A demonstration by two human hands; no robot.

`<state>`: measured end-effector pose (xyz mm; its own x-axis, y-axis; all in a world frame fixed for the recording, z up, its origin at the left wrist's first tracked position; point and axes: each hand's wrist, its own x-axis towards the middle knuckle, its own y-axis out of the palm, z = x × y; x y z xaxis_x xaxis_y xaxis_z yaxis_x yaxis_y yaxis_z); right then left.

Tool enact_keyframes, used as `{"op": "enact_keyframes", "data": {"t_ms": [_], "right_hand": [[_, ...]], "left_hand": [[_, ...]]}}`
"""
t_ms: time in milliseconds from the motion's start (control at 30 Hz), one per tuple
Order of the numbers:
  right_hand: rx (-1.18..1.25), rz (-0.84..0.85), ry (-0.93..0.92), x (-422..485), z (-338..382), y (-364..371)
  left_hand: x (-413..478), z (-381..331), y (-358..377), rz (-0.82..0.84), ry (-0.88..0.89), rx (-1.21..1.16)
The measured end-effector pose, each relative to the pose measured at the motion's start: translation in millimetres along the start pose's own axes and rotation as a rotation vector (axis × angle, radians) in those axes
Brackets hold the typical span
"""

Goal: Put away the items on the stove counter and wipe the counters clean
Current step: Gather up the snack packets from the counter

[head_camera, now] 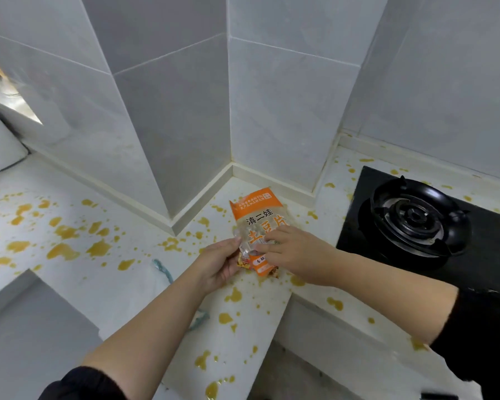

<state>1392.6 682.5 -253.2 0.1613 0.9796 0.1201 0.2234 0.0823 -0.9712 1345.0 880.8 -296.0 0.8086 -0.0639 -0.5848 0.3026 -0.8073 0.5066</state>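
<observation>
Far left, against the grey tiled wall (168, 111): a white rounded appliance (0, 145), partly cut off by the frame edge. Right of it, the white counter (122, 287), spattered with yellow-orange drops and puddles (67, 232), thickest on the left stretch and scattered on toward the stove.

Near the counter's middle, a pale cloth with a teal edge (162, 269), flat on the surface and mostly hidden under the left forearm, with a black sleeve (81, 385) pushed up toward the elbow.

Next, the left hand (218, 265), reaching in from near left with palm turned up. Pinches the near left corner of the orange snack packet (256, 217) between thumb and curled fingers.

Packet in the counter's inner corner, close to the wall's base strip and just left of the stove, with its far end toward the wall and its near end between the two hands. Orange print, dark characters, a clear window in the middle. Cannot tell whether lifted clear of the counter.

Right hand (296, 256) in from the right, palm down over the packet's near half, fingers laid close together across the clear film, thumb out of sight beneath. Pressing or pinching: cannot tell.

Far right, a black glass stove top (494, 249), set into the counter, with a round gas burner (413, 219) under a black pan support.
</observation>
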Motion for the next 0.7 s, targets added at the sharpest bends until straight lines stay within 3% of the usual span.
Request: {"op": "enact_keyframes", "data": {"t_ms": [167,400,467,600,700], "right_hand": [[0.058,-0.03,-0.081,0.1,-12.6,6.4],[0.109,-0.014,-0.011,-3.9,-17.1,12.3],[0.253,-0.027,0.169,-6.1,-17.4,10.9],[0.652,-0.154,0.727,6.5,-7.2,-8.6],[0.982,-0.044,1.051,31.9,6.0,-20.0]], "left_hand": [[-1.2,15.3,8.7,-0.02,0.029,-0.033],[-0.4,21.6,22.5,-0.294,0.165,0.124],[-3.6,19.9,20.1,-0.353,0.183,0.154],[-24.8,16.9,2.4,-0.41,0.227,0.196],[-58.5,13.5,-17.8,-0.404,0.262,0.204]]}}
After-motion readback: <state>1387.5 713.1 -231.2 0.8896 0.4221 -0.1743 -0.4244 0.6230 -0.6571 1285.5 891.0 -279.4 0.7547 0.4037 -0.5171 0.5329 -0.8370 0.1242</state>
